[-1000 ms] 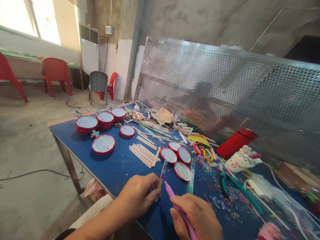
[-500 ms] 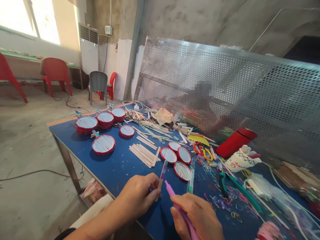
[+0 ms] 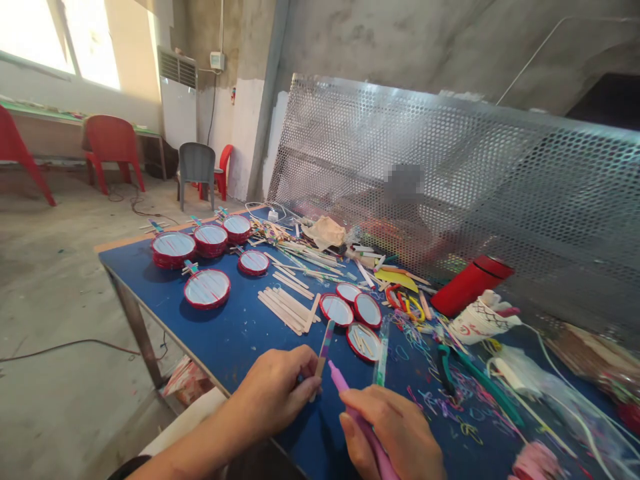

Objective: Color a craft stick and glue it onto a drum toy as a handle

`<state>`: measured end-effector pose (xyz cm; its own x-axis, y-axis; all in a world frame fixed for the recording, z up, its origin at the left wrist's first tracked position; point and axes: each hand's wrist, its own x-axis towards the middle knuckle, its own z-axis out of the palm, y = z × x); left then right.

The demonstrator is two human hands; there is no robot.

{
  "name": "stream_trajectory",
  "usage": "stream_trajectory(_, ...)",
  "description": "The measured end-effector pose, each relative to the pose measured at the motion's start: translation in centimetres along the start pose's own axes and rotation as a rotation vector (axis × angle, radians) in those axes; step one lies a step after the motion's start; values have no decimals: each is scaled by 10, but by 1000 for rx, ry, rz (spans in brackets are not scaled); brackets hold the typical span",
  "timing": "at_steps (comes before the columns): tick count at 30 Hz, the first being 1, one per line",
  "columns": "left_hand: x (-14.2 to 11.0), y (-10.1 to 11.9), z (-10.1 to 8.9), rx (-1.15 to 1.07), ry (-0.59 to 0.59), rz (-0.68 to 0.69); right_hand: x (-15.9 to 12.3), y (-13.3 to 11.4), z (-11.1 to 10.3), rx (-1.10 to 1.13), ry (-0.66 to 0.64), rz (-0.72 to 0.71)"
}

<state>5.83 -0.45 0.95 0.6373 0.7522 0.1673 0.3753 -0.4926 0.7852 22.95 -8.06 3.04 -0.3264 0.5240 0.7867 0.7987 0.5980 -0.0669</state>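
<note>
Between the thumb and fingers of my left hand stands a wooden craft stick, its upper part coloured in teal and purple bands and its lower part bare wood. My right hand is closed around a pinkish-purple marker. The marker's tip points up and left, close beside the stick; whether they touch I cannot tell. Just beyond my hands lie several small red-rimmed discs, one with short stick pieces in it. Plain craft sticks lie in a row to their left.
Several red-rimmed round pieces with stick handles stand at the table's left. Right of my hands are a clear ruler, rubber bands, green-handled pliers, a paper cup and a red bottle. A perforated metal panel rises behind.
Hardly anything differs. My right hand and the marker have shifted very slightly left; the stick stays in my left hand.
</note>
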Motion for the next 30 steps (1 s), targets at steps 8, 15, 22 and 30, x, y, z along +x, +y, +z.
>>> stream_trajectory(8,0,1,-1,0,5,2,-2,-1,1,7,8,3)
stream_trajectory(15,0,1,-1,-14,-1,-7,1,-1,0,-23,32,-1)
stream_trajectory(22,0,3,-2,-1,-2,-4,3,0,0,-5,1,-18)
stream_trajectory(30,1,2,-1,-7,3,-6,1,-1,1,6,13,-14)
